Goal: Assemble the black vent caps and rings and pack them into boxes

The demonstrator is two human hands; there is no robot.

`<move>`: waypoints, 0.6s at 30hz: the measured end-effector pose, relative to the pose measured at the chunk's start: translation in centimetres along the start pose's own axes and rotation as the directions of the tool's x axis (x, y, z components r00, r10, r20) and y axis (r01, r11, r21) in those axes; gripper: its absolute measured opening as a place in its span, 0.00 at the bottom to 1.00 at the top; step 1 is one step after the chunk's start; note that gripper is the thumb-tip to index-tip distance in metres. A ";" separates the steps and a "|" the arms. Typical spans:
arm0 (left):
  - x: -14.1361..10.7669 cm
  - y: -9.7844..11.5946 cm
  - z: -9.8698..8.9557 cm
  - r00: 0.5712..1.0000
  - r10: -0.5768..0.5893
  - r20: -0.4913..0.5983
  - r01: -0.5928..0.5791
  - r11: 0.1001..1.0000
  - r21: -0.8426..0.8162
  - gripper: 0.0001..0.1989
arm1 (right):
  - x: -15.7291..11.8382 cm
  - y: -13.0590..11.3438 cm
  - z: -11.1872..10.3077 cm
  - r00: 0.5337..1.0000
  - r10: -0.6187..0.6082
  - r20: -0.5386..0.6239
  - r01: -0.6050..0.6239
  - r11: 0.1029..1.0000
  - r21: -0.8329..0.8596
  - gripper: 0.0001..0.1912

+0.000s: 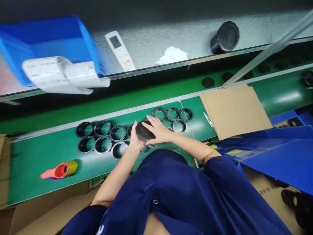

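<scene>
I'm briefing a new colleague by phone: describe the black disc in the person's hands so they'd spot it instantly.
On the green belt, find the cluster of black rings. Above them, the left hand and right hand hold a black disc. Unlike the open rings, its face looks closed.

The matt black disc (143, 131) looks like moulded rubber or plastic; beside it, the rings (112, 150) are glossy black plastic, the green counter (31, 166) smooth and shiny, the cardboard sheet (234, 111) dull, fibrous paper.
</scene>
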State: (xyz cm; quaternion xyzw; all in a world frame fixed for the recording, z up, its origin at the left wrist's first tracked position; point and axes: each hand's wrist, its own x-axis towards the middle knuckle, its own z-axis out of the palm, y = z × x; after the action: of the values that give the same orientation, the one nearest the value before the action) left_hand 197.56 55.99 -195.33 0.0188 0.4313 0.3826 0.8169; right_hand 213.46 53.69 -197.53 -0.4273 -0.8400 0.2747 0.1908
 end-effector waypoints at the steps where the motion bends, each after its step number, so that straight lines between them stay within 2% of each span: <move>1: 0.5 -0.6 0.4 1.000 -0.018 0.006 0.017 1.000 0.024 0.23 | -0.2 0.6 -0.1 0.999 0.036 0.016 -0.036 0.999 0.035 0.59; 4: 1.7 -2.2 1.5 0.996 -0.089 0.008 0.087 0.986 0.142 0.27 | -1.4 3.6 -0.9 0.991 0.132 -0.022 -0.129 0.986 0.109 0.62; 5: 1.9 -2.5 1.7 0.994 -0.105 -0.010 0.104 0.974 0.200 0.30 | -2.0 5.1 -1.4 0.974 0.213 -0.076 -0.205 0.974 0.099 0.61; 6: 2.1 -2.7 1.8 0.994 -0.107 -0.035 0.112 0.959 0.261 0.32 | -2.8 6.9 -1.9 0.935 0.325 -0.145 -0.317 0.945 0.077 0.60; 7: 2.2 -2.7 1.8 0.994 -0.097 -0.056 0.110 0.942 0.317 0.34 | -3.7 9.0 -2.5 0.865 0.451 -0.218 -0.452 0.891 0.052 0.59; 9: 2.3 -2.6 1.3 0.995 -0.058 -0.075 0.083 0.919 0.385 0.36 | -5.8 13.2 -3.3 0.679 0.659 -0.322 -0.693 0.721 0.014 0.57; 10: 2.2 -2.5 0.9 0.995 -0.052 -0.080 0.080 0.914 0.398 0.35 | -6.8 15.3 -3.6 0.605 0.720 -0.339 -0.767 0.642 -0.005 0.57; 11: 2.2 -2.4 0.5 0.995 -0.054 -0.088 0.086 0.911 0.403 0.35 | -7.8 17.0 -3.6 0.559 0.758 -0.336 -0.811 0.585 -0.031 0.57; 12: 2.1 -2.3 0.0 0.993 -0.061 -0.105 0.098 0.910 0.404 0.33 | -8.7 18.6 -3.5 0.537 0.781 -0.318 -0.834 0.549 -0.057 0.57; 14: 2.1 -2.2 -1.0 0.985 -0.066 -0.160 0.127 0.905 0.407 0.30 | -9.9 20.8 -3.0 0.525 0.806 -0.273 -0.849 0.518 -0.102 0.58; 18: 1.9 -2.0 -2.7 0.966 -0.028 -0.258 0.137 0.899 0.416 0.22 | -10.2 23.0 -3.1 0.501 0.832 -0.239 -0.865 0.480 -0.144 0.58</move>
State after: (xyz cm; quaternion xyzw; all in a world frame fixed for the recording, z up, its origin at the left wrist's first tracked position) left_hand 197.48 55.03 -199.02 0.1325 0.6032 0.2422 0.7483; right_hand 235.02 57.31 -210.32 -0.8242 -0.5298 0.1973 0.0323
